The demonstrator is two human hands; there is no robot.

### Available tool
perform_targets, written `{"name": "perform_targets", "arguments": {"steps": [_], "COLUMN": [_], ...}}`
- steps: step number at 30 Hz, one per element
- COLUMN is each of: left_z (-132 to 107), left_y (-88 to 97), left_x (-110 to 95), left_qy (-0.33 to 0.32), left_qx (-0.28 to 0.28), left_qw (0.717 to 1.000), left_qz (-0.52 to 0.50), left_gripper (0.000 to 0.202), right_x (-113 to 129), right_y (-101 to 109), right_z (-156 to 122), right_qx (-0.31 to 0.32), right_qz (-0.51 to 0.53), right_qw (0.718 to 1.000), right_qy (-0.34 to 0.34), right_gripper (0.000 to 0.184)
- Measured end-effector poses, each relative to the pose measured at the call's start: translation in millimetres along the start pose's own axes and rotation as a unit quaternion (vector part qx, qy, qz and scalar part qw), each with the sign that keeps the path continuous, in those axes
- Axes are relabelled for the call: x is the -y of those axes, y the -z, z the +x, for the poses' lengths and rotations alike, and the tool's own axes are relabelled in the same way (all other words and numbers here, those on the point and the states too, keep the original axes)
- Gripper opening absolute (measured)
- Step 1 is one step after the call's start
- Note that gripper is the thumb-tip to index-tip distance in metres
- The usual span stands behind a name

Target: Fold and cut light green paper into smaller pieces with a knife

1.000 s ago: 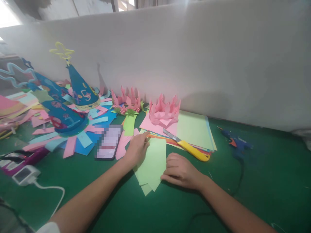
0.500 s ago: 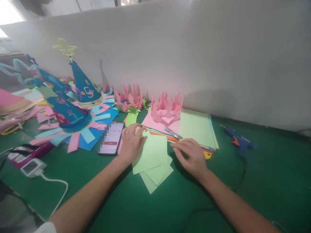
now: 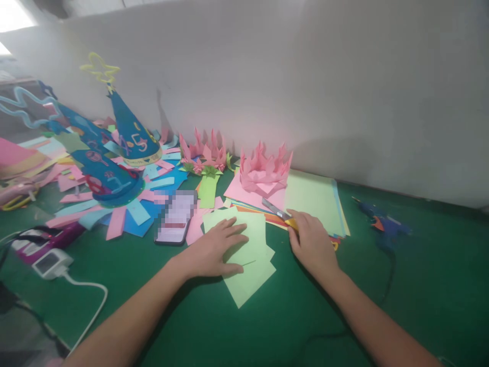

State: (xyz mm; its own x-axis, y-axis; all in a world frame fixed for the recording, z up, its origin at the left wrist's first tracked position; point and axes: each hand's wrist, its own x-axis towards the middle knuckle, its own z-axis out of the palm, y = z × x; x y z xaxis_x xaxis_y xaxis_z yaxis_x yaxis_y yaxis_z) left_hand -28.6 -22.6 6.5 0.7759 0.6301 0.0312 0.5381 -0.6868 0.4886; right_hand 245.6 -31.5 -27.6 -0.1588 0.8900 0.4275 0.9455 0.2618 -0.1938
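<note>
Since the frame from 0.5 s ago, I have the left hand [image 3: 217, 247] off the left edge of the light green sheets [image 3: 254, 234] and across on top of them, while the right hand [image 3: 315, 244] has gone farther out onto the craft knife [image 3: 283, 216]. On my feed the left grip is wide: palm down, fingers spread, lying over the left part of the sheets and clasping nothing. My right grip is narrow around the knife's yellow handle, thumb on the near side and fingers over the far side; how firmly it clasps I cannot tell from here. The knife lies just beyond the sheets to their right, its blade pointing away and to the left.

The sheets overlap loosely, their lower corners fanned towards me on the green table [image 3: 237, 336]. Behind them and to the right I see a stack of coloured paper [image 3: 315, 199], with a pink crown [image 3: 264, 171] on its left part. Farther behind and to the left of the sheets stands a flowered crown [image 3: 204, 153], a bright green strip [image 3: 209, 191] in front of it. Left of the sheets lies a phone [image 3: 176, 219], its screen blurred; well beyond it on that side stand 3 blue cone hats [image 3: 109, 171]. Well to the sheets' right rests a blue glue gun [image 3: 382, 219].
</note>
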Motion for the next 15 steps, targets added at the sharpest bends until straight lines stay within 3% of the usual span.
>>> {"name": "perform_targets", "arguments": {"steps": [6, 15], "left_z": [1.2, -0.1], "left_y": [-2.6, 3.5], "left_x": [-2.0, -4.0], "left_qy": [-0.016, -0.026], "left_qx": [-0.016, 0.03], "left_qw": [1.0, 0.999], "left_qz": [-0.009, -0.002], "left_gripper": [0.021, 0.035], "right_x": [0.0, 4.9], "right_y": [-0.2, 13.5], "right_z": [-1.5, -13.2], "right_qx": [-0.038, -0.029], "right_qz": [0.051, 0.06], "right_qw": [0.997, 0.991], "right_qy": [0.039, 0.114], "right_gripper": [0.034, 0.033]}}
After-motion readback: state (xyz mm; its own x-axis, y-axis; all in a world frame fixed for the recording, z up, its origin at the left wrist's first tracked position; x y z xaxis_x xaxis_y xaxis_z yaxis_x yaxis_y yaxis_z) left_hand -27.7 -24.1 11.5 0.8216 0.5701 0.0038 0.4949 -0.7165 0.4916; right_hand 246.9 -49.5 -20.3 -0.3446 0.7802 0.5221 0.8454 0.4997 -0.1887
